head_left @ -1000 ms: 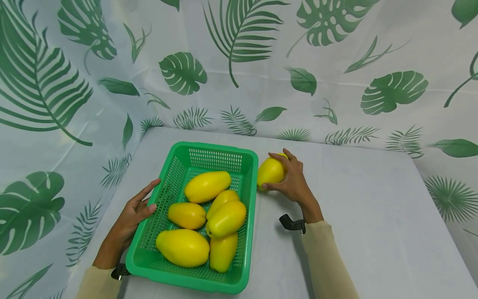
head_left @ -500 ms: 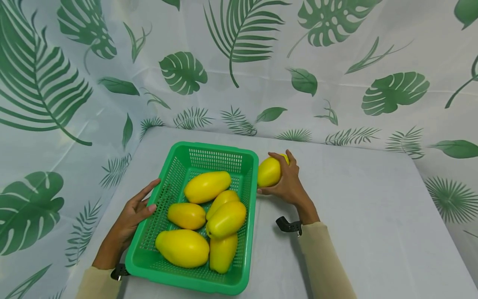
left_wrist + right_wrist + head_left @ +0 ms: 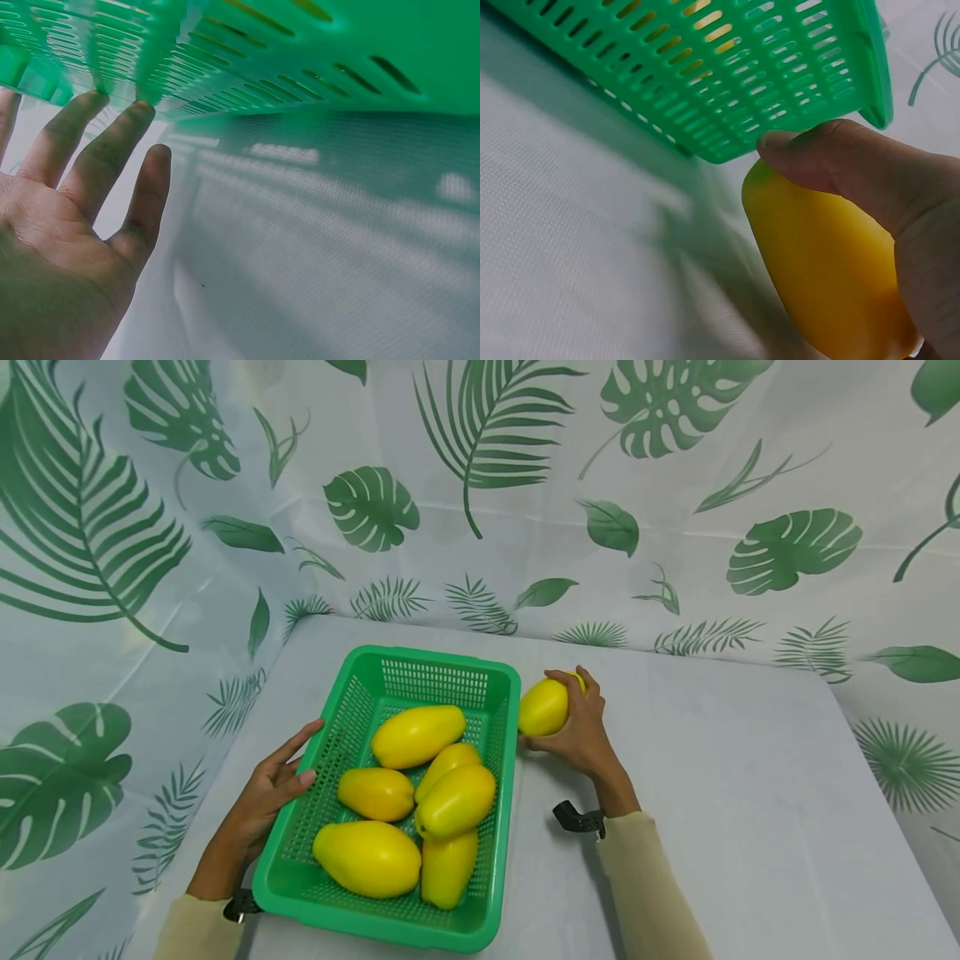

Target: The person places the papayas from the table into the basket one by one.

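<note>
A green plastic basket (image 3: 508, 760) with slotted walls holds several yellow papayas, among them a large one (image 3: 367, 858) near its front and one (image 3: 417, 735) toward the back. At the basket's left side is my left hand (image 3: 262, 793), its thumb at the rim. The left wrist view shows straight fingers (image 3: 112, 161) with tips against the outer wall. Just outside the right rim, my right hand (image 3: 581, 735) grips another yellow papaya (image 3: 543, 707). In the right wrist view, the thumb (image 3: 802, 154) lies across this papaya's greenish end, close to the basket wall.
A white cloth covers the table (image 3: 720, 793), which extends to the right of the basket. White sheets (image 3: 525, 518) printed with green leaves hang behind and at the sides. A black camera mount (image 3: 579, 817) is worn on the right wrist.
My right hand has shifted slightly left and its thumb has slid lower around the papaya. The left hand and the basket have stayed in place.
</note>
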